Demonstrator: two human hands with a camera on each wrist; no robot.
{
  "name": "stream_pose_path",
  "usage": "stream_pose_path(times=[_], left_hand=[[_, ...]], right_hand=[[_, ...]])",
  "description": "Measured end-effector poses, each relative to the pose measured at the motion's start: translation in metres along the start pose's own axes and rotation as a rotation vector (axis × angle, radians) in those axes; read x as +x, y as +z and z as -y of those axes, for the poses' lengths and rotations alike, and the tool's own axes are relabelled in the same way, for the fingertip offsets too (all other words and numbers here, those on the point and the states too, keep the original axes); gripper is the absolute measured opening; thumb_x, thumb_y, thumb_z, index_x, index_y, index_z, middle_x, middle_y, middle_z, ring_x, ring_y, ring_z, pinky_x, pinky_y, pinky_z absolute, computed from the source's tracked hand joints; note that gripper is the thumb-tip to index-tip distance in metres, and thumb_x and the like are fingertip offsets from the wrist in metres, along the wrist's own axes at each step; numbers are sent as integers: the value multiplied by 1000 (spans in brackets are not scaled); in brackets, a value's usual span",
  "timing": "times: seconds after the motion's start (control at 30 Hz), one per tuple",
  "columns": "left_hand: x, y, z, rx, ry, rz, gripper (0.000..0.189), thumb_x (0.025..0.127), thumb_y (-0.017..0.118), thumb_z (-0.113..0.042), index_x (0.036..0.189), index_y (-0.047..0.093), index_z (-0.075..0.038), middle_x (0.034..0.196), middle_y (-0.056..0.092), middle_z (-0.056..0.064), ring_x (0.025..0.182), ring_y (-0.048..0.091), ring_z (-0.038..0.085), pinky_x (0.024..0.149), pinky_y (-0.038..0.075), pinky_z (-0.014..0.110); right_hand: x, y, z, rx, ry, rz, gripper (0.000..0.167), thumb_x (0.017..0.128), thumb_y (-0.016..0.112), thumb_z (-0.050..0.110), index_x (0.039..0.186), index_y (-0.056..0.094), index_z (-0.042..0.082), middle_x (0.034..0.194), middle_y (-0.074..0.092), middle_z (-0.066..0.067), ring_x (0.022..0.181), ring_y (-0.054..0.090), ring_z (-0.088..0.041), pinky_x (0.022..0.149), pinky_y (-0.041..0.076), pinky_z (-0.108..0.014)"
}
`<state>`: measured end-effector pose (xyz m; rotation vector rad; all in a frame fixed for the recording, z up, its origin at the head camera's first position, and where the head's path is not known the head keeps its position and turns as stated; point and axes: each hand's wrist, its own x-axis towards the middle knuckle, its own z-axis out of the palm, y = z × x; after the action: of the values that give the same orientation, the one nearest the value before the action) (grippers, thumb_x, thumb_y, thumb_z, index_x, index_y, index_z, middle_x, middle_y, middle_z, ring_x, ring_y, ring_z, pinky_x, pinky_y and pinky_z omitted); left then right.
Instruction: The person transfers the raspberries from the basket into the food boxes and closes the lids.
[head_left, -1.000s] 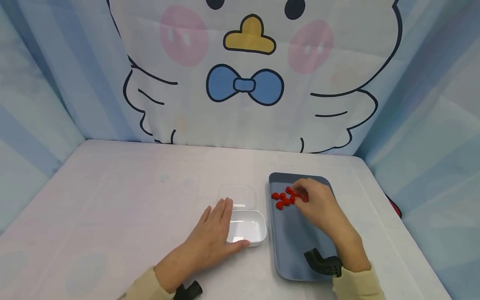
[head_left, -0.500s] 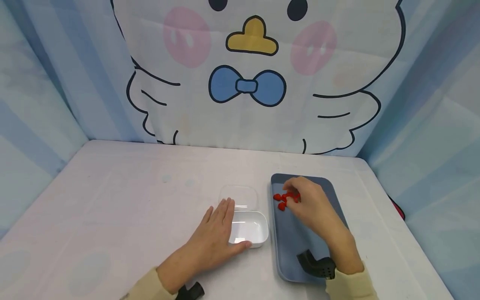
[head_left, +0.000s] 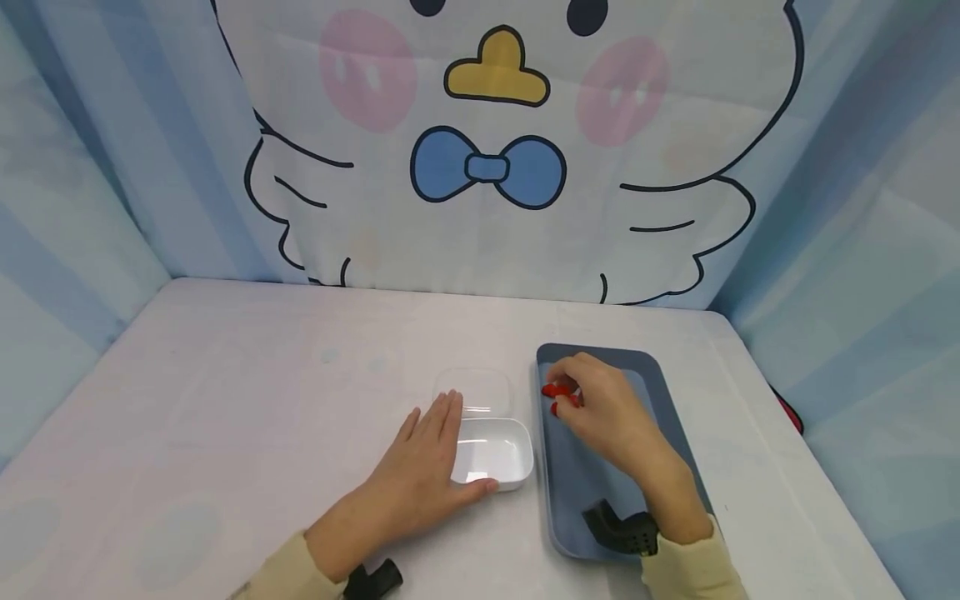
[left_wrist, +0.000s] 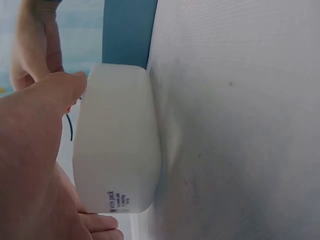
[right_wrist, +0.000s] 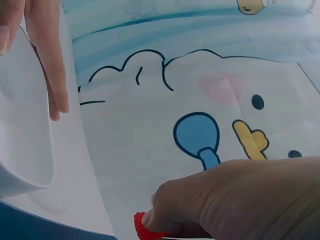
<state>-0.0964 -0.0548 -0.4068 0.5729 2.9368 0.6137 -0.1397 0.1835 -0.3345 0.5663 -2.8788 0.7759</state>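
Note:
In the head view a small white rectangular plastic box (head_left: 492, 452) stands on the table. My left hand (head_left: 420, 458) lies along its left side, fingers straight, thumb (head_left: 480, 487) at the near rim. The left wrist view shows the box wall (left_wrist: 117, 135) with small dark print, thumb and fingers at its two ends. Over the far left of the blue-grey tray (head_left: 592, 492), my right hand (head_left: 600, 400) curls its fingers round small red berries (head_left: 561, 392). One bumpy red berry (right_wrist: 144, 227) shows at the thumb in the right wrist view. The fingers partly hide the berries.
Behind the box lies a clear plastic lid (head_left: 476, 390). The tray stands close to the right of the box. A printed cloth backdrop (head_left: 487, 242) rises at the table's far edge, and blue curtains (head_left: 862, 333) hang at the sides.
My right hand has moved left across the tray, and the loose red berries have gathered under and between its fingers, with fewer showing. The left hand and box stay in place.

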Motion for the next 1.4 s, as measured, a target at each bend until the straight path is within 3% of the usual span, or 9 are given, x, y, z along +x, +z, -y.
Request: stream_pose_path(times=[0.4,0.63,0.97,1.4], left_hand=[[-1,0,5,12,-29,-35,114,82,59,-74,155,19,4,160,29,22,149,29,33,121,21,55],[-1,3,5,31,-19,-50,112,83,58,-73,154,19,6,160,28,23,150,27,33,121,22,55],[0,5,4,78,23,-68,110,85,57,-70,153,20,8,160,28,24,149,28,35,120,26,55],[1,6,1,79,22,-47,108,87,54,-71,154,21,7,161,25,23,151,25,35,121,25,54]], right_hand=[[3,5,10,30,-49,22,21,84,68,-3,102,69,9,97,65,-3,79,57,-12,69,55,-26],[5,13,17,101,-145,93,24,85,70,-2,106,68,7,104,68,-5,89,63,-14,80,60,-34],[6,25,20,165,-264,191,21,86,70,-1,107,68,4,102,69,-6,90,64,-16,79,60,-33],[6,39,22,147,-278,266,23,87,70,0,109,69,4,105,71,-7,89,64,-15,81,59,-30]])
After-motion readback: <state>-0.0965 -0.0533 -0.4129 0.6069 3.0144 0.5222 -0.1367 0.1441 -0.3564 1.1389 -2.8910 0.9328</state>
